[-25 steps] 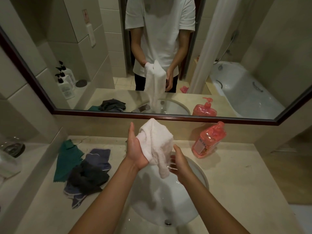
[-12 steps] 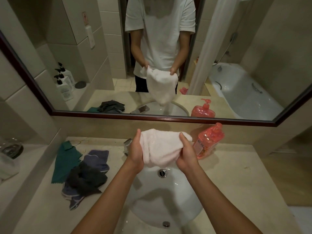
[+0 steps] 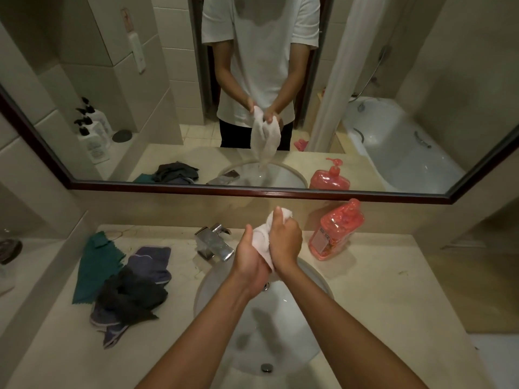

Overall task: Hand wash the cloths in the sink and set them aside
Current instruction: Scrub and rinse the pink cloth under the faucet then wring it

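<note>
The person is wringing or scrubbing the white cloth (image 3: 262, 242) above the sink (image 3: 314, 279), so the step in hand appears to be the washing or squeezing out of this one piece, with the setting aside not yet done. The left hand (image 3: 248, 259) is gripping the lower part of the cloth, thumb pointing up, and the right hand (image 3: 285, 240) is clenching the upper part, thumb raised beside a tuft of fabric sticking out above the fist. Both forearms are reaching forward over the basin, wrists close together, hands touching through the cloth just right of the chrome faucet (image 3: 214, 242). The mirror shows the cloth's tail hanging below the fists. Next, the cloth probably needs a firm opposing twist over the basin, then carrying to the desk (image 3: 393, 290). The teal cloth (image 3: 95, 262), purple cloth (image 3: 153, 259) and dark cloth (image 3: 132, 299) are lying heaped on the desk left of the sink, and whether they are washed cannot be told. A red soap bottle (image 3: 335, 231) is standing to the right.
</note>
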`<state>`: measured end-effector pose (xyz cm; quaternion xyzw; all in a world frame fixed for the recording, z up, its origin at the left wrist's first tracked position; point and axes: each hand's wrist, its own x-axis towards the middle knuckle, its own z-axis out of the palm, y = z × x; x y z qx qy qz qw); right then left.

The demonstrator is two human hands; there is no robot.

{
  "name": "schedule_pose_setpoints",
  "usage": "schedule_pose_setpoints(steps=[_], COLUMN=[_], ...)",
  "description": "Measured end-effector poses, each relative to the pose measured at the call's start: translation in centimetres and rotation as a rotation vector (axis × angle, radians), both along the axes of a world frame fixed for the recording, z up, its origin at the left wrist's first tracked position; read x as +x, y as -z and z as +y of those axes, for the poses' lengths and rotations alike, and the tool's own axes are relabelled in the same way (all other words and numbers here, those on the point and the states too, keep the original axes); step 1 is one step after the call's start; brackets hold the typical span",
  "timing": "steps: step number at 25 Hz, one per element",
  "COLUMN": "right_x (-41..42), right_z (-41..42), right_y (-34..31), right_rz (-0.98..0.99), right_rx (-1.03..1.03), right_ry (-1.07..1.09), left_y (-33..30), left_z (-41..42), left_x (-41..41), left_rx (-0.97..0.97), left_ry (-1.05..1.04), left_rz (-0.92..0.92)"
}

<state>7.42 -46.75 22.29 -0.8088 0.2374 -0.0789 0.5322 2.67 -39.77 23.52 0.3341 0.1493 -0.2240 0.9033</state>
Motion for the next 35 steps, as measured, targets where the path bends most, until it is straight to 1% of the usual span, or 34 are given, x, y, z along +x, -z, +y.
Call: schedule_pose_setpoints(steps=[3,6,7,10,11,13,14,16,18,21,23,27,31,35], right_x=[0.8,-0.5,-1.2,-2.6,-2.9,-3.0,-2.8,-1.7,-0.6,0.3,-0.5,-3.1,-1.3,-0.5], right_z=[-1.3,-0.9,-0.6,-0.3,-0.3,-0.3,-0.3,-0.5,-1.0,-1.7,-1.3,0.2,-0.6,-1.3], right_y=[0.0,1.1,1.5,2.2,2.3,2.3,2.2,1.7,1.0,0.6,0.8,1.9,0.9,0.7], right_rz=[-0.032,-0.025,-0.019,-0.020,-0.017,-0.022,-0.030,-0.029,-0.018,-0.026,-0.021,-0.031,-0.032,0.006], right_rx=[-0.040,0.013,0.059,0.308,0.356,0.387,0.378,0.267,0.147,0.091,0.099,0.270,0.225,0.244], right_ry=[-0.009,-0.050,-0.061,-0.046,-0.032,0.004,0.012,0.012,0.012,-0.001,-0.024,-0.063,-0.033,-0.033], left_y=[0.6,0.8,0.9,1.4,1.5,1.6,1.7,2.0,2.2,2.0,1.7,1.0,1.7,2.1], left_z=[-0.9,-1.5,-1.6,-1.9,-1.8,-1.9,-2.1,-2.5,-2.7,-3.1,-3.2,-2.2,-2.9,-3.5], left_x=[0.0,1.0,1.5,2.5,2.6,2.5,2.3,1.8,1.0,0.3,0.7,2.0,0.7,0.1], left_rx=[-0.028,-0.014,0.009,0.061,0.072,0.116,0.147,0.212,0.218,0.209,0.254,0.257,0.421,0.463], left_ry=[0.000,-0.041,-0.072,-0.107,-0.095,-0.074,-0.083,-0.109,-0.119,-0.114,-0.133,-0.152,-0.136,-0.083], left_rz=[-0.030,0.025,0.061,0.118,0.128,0.144,0.145,0.129,0.114,0.102,0.126,0.137,0.133,0.101])
